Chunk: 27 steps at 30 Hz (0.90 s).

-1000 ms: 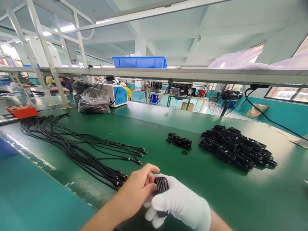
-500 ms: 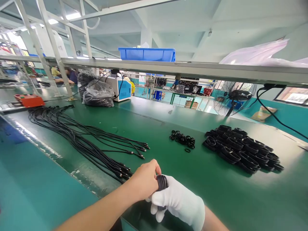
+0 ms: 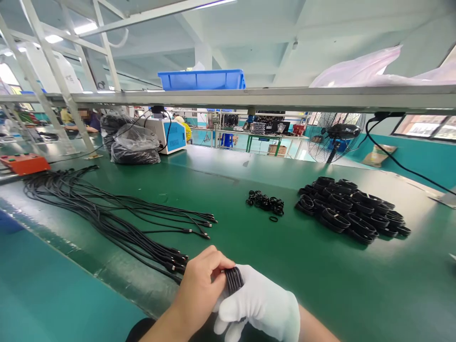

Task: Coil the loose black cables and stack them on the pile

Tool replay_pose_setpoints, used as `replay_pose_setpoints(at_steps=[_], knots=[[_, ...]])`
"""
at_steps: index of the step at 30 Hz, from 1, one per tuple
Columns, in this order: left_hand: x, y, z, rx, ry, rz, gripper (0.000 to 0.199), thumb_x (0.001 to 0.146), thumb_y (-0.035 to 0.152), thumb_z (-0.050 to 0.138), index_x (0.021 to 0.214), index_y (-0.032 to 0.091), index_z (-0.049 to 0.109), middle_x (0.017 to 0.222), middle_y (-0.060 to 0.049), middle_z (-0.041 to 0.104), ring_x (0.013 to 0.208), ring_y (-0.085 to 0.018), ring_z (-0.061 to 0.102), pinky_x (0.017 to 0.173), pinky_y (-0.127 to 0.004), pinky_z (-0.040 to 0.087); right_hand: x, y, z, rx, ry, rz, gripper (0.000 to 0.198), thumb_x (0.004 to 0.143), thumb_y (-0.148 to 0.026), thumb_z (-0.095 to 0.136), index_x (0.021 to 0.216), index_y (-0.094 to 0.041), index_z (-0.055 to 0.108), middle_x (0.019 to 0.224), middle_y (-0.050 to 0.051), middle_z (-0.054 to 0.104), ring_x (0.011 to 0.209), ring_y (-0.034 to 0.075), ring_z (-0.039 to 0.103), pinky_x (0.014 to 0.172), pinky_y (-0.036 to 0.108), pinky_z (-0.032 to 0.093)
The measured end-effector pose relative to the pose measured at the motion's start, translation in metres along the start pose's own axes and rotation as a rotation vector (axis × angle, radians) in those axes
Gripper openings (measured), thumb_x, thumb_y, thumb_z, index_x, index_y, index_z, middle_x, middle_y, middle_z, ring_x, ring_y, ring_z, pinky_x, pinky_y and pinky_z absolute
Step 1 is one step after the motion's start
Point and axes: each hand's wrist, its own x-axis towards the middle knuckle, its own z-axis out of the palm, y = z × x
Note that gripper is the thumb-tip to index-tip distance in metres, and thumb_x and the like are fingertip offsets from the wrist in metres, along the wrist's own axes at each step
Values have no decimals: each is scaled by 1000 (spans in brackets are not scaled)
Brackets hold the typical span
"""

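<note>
A coiled black cable (image 3: pixel 234 280) is gripped in my right hand (image 3: pixel 260 299), which wears a white glove with its fingers wrapped round the loops. My bare left hand (image 3: pixel 203 285) is closed at the coil's left side, thumb and fingertips against it. Part of the coil is hidden behind both hands. To the left lie long loose black cables (image 3: pixel 107 213) with metal plugs at their near ends. Beyond my hands is a small heap of black rings (image 3: pixel 265 202), with a single ring (image 3: pixel 273 219) apart from it. A pile of coiled cables (image 3: pixel 351 206) lies on the right.
The green tabletop (image 3: pixel 213 190) stretches under a shelf (image 3: pixel 278 97) bearing a blue bin (image 3: pixel 201 80). Plastic bags (image 3: pixel 133 145), a blue-and-white machine (image 3: pixel 173 135) and an orange control box (image 3: pixel 24 164) stand at the left. A fan (image 3: pixel 335 135) is behind the table. Another person sits far left.
My left hand has turned from reaching over the coil to pinching its left side, fingers bent. The camera view has swung slightly, shifting things on the table leftward.
</note>
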Motion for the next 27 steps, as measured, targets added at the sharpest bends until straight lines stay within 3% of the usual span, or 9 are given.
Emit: replay_pose_setpoints(at_steps=[3, 6, 9, 13, 21, 24, 27], knots=[[1, -5, 5, -10, 33, -11, 25, 72, 3, 44, 70, 19, 64, 67, 2, 54, 61, -11, 53, 56, -20, 41, 1, 2, -1, 26, 17, 13, 19, 52, -17, 71, 68, -9, 63, 56, 2, 58, 53, 15, 61, 49, 25, 53], [3, -5, 1, -68, -36, -43, 23, 75, 7, 48, 81, 21, 65, 77, 1, 60, 66, -11, 55, 62, -22, 44, -1, -1, -3, 73, 14, -2, 23, 54, -19, 70, 73, -8, 64, 63, 5, 60, 58, 16, 62, 48, 24, 52], [4, -6, -4, -105, -111, -43, 28, 82, 12, 46, 100, 24, 64, 97, -1, 62, 83, -14, 58, 76, -24, 46, -3, -6, -5, 109, 24, -36, 24, 56, -22, 69, 76, -9, 63, 70, 5, 60, 61, 16, 62, 48, 24, 52], [1, -9, -4, -31, -169, 16, 38, 87, 10, 34, 109, 24, 61, 107, -4, 59, 98, -16, 55, 87, -27, 44, -3, -7, -7, 80, 11, -29, 24, 56, -22, 69, 76, -9, 63, 68, 5, 59, 60, 15, 61, 48, 24, 52], [-7, -12, 12, 157, -106, 62, 42, 82, 10, 35, 115, 15, 59, 106, -10, 60, 97, -22, 54, 86, -34, 45, -1, -6, -7, 77, 23, -34, 20, 55, -21, 67, 69, -10, 61, 60, 4, 59, 54, 14, 60, 40, 21, 50], [6, -10, 0, 154, -194, 33, 44, 80, 8, 34, 113, 17, 60, 109, -8, 60, 100, -20, 54, 89, -32, 43, -4, -9, -7, 86, 29, -22, 13, 54, -18, 66, 62, -10, 59, 56, 3, 58, 48, 13, 58, 37, 20, 48], [41, -9, -12, 149, -279, -46, 35, 83, 15, 35, 104, 18, 63, 100, -5, 64, 91, -18, 59, 83, -29, 45, -6, -9, -14, 130, -68, -48, 19, 52, -16, 71, 65, -11, 59, 57, 3, 62, 50, 13, 60, 42, 19, 48]])
